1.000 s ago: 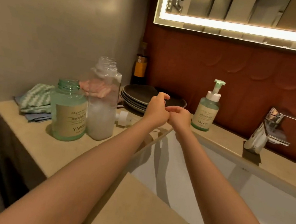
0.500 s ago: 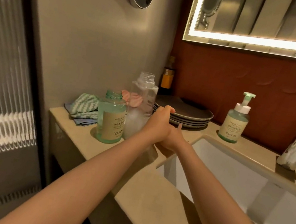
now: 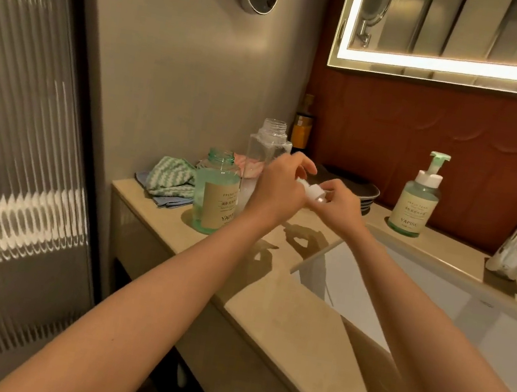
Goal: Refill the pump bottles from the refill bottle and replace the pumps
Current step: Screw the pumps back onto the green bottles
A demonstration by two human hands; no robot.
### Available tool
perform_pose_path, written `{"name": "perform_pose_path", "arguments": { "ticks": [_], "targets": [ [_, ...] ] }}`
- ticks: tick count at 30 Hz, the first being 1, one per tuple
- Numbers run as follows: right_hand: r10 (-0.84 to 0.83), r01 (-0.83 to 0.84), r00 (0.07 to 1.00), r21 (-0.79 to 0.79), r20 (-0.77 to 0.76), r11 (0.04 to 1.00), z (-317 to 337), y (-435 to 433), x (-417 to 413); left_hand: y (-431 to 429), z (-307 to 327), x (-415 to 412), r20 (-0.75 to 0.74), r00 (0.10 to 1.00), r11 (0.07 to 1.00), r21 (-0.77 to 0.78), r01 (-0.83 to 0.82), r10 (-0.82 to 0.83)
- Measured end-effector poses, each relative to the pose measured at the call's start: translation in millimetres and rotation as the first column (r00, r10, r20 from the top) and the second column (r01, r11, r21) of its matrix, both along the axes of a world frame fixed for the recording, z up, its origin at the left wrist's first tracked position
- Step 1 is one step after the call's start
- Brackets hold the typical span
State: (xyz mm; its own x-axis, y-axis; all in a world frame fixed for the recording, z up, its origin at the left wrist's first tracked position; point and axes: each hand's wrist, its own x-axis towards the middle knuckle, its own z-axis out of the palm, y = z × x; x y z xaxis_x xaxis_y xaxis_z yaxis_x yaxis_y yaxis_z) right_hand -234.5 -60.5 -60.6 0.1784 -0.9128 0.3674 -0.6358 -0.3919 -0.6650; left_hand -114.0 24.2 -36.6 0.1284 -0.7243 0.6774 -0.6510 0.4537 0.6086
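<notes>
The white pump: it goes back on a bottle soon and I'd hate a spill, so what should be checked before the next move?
1. White pump in hand: ok, left hand and right hand both hold it.
2. Green bottle neck uncapped: ok.
3. Green bottle upright on the counter: ok.
4. Clear bottle upright beside it: ok, also uncapped.
5. Green bottle's fill level: cannot tell through the tinted wall.
6. Pump's tube straight: cannot tell, hidden by the hands.
</notes>
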Motion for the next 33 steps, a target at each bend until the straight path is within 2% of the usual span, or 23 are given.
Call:
{"name": "perform_pose_path", "arguments": {
  "ticks": [2, 4, 7, 10, 12, 15, 18, 21, 26, 33],
  "targets": [
    [-0.005, 0.003, 0.994, 0.018, 0.110, 1.000, 1.6, 10.1, -3.4, 9.0, 2.7, 6.3, -0.080, 0.992, 0.982, -0.156, -0.104, 0.093],
    [-0.020, 0.018, 0.984, 0.012, 0.177, 1.000, 1.0, 19.0, -6.2, 15.5, 3.8, 15.6, -0.172, 0.954, 0.931, -0.232, -0.282, 0.246],
    [-0.045, 0.059, 0.966, -0.048, 0.253, 0.997, 10.0, 31.2, -9.0, 20.5, 2.1, 36.8, -0.292, 0.845, 0.842, -0.179, -0.509, 0.448],
    [-0.053, 0.082, 0.937, -0.070, 0.346, 0.994, 25.2, 41.0, -10.4, 22.1, -5.1, 61.8, -0.286, 0.769, 0.801, -0.010, -0.599, 0.572],
    [-0.021, 0.055, 0.920, -0.075, 0.391, 0.996, 33.9, 46.8, -7.3, 20.6, -11.6, 76.7, -0.263, 0.778, 0.818, 0.099, -0.566, 0.571],
    [0.044, -0.004, 0.894, -0.089, 0.447, 0.996, 41.1, 53.2, 0.7, 15.7, -22.6, 88.7, -0.250, 0.848, 0.873, 0.282, -0.398, 0.467],
    [0.077, -0.035, 0.872, -0.095, 0.483, 0.995, 42.7, 56.6, 8.9, 11.4, -30.2, 87.6, -0.201, 0.891, 0.868, 0.387, -0.310, 0.408],
    [0.088, -0.049, 0.853, -0.089, 0.515, 0.995, 42.6, 58.1, 14.7, 10.1, -32.4, 88.1, -0.201, 0.870, 0.861, 0.354, -0.365, 0.451],
    [0.115, -0.090, 0.765, -0.072, 0.633, 0.993, 51.1, 60.7, 22.4, 18.3, -37.6, 89.8, -0.171, 0.876, 0.876, 0.272, -0.398, 0.451],
    [0.183, -0.206, 0.576, -0.075, 0.797, 0.976, 68.2, 68.8, 36.7, 32.2, -39.5, 69.4, -0.020, 0.960, 0.936, 0.233, -0.266, 0.278]
  ]
}}
